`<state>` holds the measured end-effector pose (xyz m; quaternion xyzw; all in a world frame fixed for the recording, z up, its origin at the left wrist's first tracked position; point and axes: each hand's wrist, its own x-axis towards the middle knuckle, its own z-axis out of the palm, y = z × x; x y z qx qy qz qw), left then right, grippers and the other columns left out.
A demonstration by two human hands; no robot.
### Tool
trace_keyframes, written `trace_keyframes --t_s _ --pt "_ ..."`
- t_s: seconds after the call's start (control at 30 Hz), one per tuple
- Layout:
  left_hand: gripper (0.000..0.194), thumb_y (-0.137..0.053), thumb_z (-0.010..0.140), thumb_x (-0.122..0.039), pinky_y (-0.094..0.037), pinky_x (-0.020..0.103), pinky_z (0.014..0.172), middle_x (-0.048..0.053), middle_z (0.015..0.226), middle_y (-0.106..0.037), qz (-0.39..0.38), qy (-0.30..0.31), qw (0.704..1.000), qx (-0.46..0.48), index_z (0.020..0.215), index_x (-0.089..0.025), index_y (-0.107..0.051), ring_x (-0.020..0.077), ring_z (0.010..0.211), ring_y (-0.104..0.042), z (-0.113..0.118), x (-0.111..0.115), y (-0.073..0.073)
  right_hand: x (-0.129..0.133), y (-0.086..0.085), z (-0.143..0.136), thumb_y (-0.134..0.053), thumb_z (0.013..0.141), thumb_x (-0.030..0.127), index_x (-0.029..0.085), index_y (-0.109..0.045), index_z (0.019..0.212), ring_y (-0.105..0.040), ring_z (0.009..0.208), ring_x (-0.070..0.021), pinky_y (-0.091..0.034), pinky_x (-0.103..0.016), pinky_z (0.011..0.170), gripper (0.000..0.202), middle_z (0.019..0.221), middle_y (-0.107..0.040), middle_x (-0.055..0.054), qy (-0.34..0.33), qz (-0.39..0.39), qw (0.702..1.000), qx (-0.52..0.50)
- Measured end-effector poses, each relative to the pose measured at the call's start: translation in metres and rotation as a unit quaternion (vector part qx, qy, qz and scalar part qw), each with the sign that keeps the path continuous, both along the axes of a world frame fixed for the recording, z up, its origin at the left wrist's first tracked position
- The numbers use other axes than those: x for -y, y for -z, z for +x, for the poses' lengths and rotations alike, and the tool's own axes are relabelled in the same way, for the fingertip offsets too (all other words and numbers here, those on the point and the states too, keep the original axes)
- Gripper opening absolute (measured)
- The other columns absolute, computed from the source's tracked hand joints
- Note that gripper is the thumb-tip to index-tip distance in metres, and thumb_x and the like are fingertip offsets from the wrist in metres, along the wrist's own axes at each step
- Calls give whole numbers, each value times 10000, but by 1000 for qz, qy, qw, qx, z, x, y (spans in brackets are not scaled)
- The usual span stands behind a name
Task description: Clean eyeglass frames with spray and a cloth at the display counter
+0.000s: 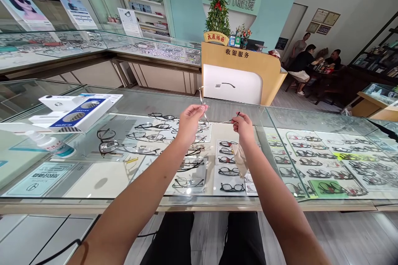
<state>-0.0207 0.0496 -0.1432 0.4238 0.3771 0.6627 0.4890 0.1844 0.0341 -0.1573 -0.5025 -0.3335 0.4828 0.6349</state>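
Both hands are raised over the glass display counter [96, 178], apart from each other. Between the thumb and fingers of my left hand [190, 123] is a thin-framed pair of eyeglasses [201, 96], part of it sticking up above the fingertips. My right hand [244, 127] pinches a thin dark-tipped temple arm, which seems to belong to the same pair. A beige cloth [240, 160] hangs below the right hand, its upper part hidden. Beneath the hands, several rows of eyeglasses [232, 187] show in the counter.
To the left stand a white spray bottle [51, 143] and an opened white-and-blue box [82, 114]. Loose dark glasses [108, 148] and a yellow-framed pair [132, 160] are nearby. Beyond the counter is a wooden cashier desk [242, 56]; several people [303, 64] are at the far right.
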Motion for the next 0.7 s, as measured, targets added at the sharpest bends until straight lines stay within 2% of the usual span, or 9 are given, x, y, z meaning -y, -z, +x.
trace_keyframes --t_s 0.1,0.17,0.23,0.27,0.33,0.37,0.5,0.7 --pt "475 -987 699 -600 -532 495 1181 111 1168 -847 22 -10 999 -29 910 -224 -786 311 1266 -744 0 1 0 1 2 -1 -750 737 346 229 -598 1210 -500 643 -149 -419 -310 633 510 824 -691 17 20 -3 998 57" --pt "445 -967 733 -595 -536 496 1172 103 1159 -849 37 -14 998 -53 921 -228 -796 315 1262 -743 1 4 0 4 1 -3 -743 794 386 235 -584 1263 -571 771 -188 -502 -356 742 518 981 -694 -24 85 50 982 161" --pt "416 -951 754 -587 -556 488 1137 99 1182 -844 48 -14 996 -72 911 -231 -800 317 1254 -742 3 6 -1 10 -2 -6 -719 857 413 238 -595 1304 -610 948 -243 -539 -434 915 496 1112 -675 -68 148 136 934 295" --pt "405 -947 758 -583 -567 481 1115 98 1204 -839 51 -13 995 -80 900 -232 -802 318 1246 -743 4 8 -1 13 -3 -8 -703 888 415 238 -612 1314 -613 1026 -269 -529 -476 997 470 1152 -669 -85 160 177 903 356" --pt "386 -940 767 -578 -583 473 1085 99 1259 -824 57 -5 994 -95 884 -233 -811 319 1242 -741 6 10 0 19 -5 -13 -679 943 408 242 -656 1327 -612 1148 -309 -492 -537 1105 419 1215 -674 -111 131 237 854 444" --pt "375 -938 773 -573 -586 475 1087 100 1288 -815 62 2 993 -101 881 -234 -819 322 1253 -737 7 12 0 22 -6 -16 -674 966 408 247 -675 1341 -614 1192 -322 -483 -552 1131 408 1249 -681 -120 100 254 841 466" --pt "330 -940 795 -554 -552 518 1174 106 1402 -777 80 41 989 -114 886 -248 -858 337 1334 -712 14 18 3 25 -1 -27 -684 1010 403 270 -715 1402 -619 1317 -342 -488 -562 1176 414 1382 -705 -129 7 279 833 477" --pt "395 -979 736 -596 -580 536 1137 121 1429 -778 49 99 988 -110 906 -252 -884 372 1354 -707 16 21 3 22 5 -29 -648 1024 335 280 -781 1208 -673 1301 -318 -531 -530 1150 234 1345 -782 -99 -37 299 853 427"
